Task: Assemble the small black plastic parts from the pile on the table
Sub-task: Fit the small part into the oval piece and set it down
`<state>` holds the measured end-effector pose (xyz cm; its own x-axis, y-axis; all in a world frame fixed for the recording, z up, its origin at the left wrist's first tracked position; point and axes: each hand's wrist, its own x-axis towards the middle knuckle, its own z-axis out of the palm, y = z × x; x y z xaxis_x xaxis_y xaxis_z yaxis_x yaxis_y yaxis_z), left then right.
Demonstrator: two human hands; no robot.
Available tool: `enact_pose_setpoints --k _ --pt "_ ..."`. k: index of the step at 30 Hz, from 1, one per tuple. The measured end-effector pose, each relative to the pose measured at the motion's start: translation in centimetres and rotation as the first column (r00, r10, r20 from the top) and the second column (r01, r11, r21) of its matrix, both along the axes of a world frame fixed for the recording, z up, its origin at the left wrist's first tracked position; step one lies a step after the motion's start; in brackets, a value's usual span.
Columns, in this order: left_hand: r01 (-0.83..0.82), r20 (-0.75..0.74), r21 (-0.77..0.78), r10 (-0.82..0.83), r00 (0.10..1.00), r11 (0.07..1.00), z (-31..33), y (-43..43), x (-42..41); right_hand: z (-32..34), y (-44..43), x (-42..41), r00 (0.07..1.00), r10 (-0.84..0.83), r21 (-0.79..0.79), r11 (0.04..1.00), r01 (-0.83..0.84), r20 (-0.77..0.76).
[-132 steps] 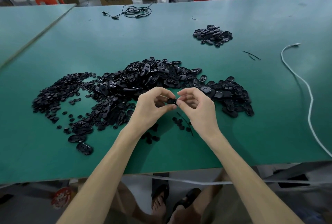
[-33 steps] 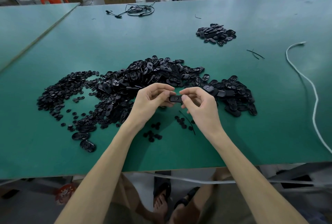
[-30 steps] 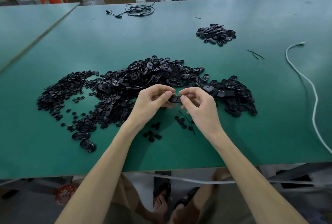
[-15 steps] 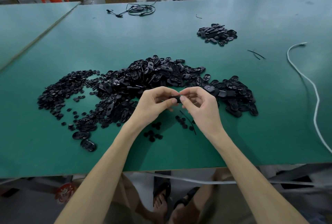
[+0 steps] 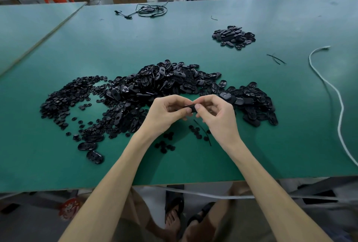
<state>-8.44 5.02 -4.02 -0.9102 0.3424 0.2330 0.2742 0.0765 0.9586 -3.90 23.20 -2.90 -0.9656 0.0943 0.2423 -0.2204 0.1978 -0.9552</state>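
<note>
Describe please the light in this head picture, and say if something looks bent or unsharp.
Head view: light is soft, with faint shadows on the green table beneath the forearms. Head view: the wide lens bows the table's far edge. Head view: the left hand and right hand are sharp, yet the small black part they pinch is too dark for detail.

Pile fills mid-table; open table between it and white cable.

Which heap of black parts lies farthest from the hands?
The small heap on the far side, right of centre, standing alone beyond the big pile.
</note>
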Motion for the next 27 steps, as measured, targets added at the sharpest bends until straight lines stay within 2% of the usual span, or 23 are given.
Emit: enact_pose_setpoints --k 27 --pt "-0.023 0.027 -0.057 0.025 0.999 0.998 0.46 0.12 0.65 -0.11 0.00 0.20 0.999 0.032 -0.011 0.999 -0.031 0.025"
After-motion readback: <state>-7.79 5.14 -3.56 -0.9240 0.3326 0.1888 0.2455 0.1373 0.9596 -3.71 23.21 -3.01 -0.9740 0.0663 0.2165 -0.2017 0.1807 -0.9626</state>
